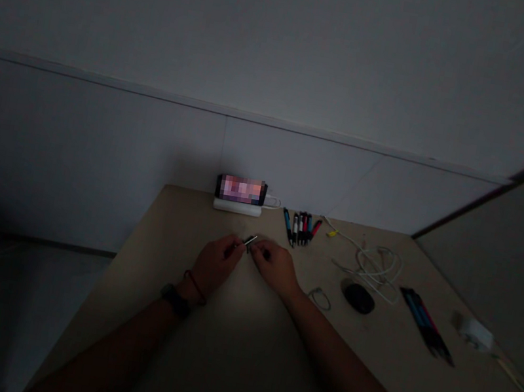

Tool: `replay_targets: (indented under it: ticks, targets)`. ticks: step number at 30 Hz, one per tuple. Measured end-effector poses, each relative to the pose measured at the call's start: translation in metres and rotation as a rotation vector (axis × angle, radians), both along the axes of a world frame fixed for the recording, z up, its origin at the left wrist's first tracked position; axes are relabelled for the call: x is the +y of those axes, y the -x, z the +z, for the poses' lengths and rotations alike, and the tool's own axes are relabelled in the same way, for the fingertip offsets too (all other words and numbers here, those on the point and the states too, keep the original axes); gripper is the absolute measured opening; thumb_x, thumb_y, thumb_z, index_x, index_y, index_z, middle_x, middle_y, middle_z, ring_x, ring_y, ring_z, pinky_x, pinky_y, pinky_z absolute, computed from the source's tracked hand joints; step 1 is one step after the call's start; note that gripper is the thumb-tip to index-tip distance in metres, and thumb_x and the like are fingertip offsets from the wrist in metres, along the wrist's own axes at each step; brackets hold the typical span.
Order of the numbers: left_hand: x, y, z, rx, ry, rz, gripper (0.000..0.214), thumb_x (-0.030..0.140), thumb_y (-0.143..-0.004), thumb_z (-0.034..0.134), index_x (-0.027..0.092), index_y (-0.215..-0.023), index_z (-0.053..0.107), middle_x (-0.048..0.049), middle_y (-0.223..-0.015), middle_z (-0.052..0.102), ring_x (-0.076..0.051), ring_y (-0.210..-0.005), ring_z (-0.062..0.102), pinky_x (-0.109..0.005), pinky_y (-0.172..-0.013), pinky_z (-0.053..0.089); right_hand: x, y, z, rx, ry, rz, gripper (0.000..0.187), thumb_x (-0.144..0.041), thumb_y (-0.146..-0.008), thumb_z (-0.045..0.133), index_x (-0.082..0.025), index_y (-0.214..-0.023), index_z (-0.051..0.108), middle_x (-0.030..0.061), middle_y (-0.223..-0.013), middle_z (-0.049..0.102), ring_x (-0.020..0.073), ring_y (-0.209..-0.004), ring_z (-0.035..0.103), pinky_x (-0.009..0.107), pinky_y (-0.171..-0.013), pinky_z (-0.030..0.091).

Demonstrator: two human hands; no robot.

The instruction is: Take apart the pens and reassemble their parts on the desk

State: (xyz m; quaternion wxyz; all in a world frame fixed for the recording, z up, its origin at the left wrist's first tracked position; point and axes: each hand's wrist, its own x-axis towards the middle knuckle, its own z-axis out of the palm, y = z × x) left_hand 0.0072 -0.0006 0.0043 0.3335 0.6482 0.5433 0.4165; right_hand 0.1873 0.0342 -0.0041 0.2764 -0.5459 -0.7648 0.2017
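Nearest: left hand (216, 265) and right hand (275, 268), both closed, fingertips gripping opposite ends of a slim pen-like piece (249, 242), dark with a bright metal section; exact part too small to tell. Position of the piece: between the hands, mid-width on the tabletop (244, 306), nearer the back edge than the front. On the left wrist, a black wristwatch (174, 299) and a dark cord bracelet (195, 286).

Right of the right hand, a thin loop (319, 298), then a black computer mouse (359, 298). Toward the right edge, a bundle of dark pens (426, 321) lying diagonally and a white plug adapter (476, 332). Farther back, a coiled white cable (377, 270) with a yellow tag (332, 233). Along the back edge, a row of blue, black and red pens (300, 228) side by side, left of these a phone (240, 189) on a white stand (237, 207).
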Motion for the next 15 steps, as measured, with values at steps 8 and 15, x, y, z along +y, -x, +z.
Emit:
replay_targets:
  ticks: [8, 15]
  targets:
    - [-0.0015, 0.0001, 0.0010, -0.007, -0.010, 0.001, 0.029, 0.040, -0.095, 0.050, 0.019, -0.080, 0.062, 0.0032, -0.063, 0.054, -0.013, -0.063, 0.050, -0.025, -0.059, 0.034, -0.0005, -0.0002, 0.0002, 0.008, -0.005, 0.003, 0.025, -0.034, -0.094, 0.055, -0.022, -0.085, 0.076, 0.0025, -0.074, 0.073, 0.0176, -0.066, 0.063, 0.026, -0.061, 0.038]
    - [0.0003, 0.0003, -0.0015, -0.005, 0.005, -0.002, 0.029, 0.041, -0.095, 0.050, 0.018, -0.081, 0.063, 0.0032, -0.064, 0.054, -0.013, -0.063, 0.049, -0.025, -0.059, 0.033, 0.0001, -0.0003, -0.0004, 0.008, 0.003, 0.007, 0.025, -0.033, -0.094, 0.055, -0.022, -0.085, 0.076, 0.0025, -0.073, 0.072, 0.0175, -0.066, 0.062, 0.026, -0.061, 0.038]
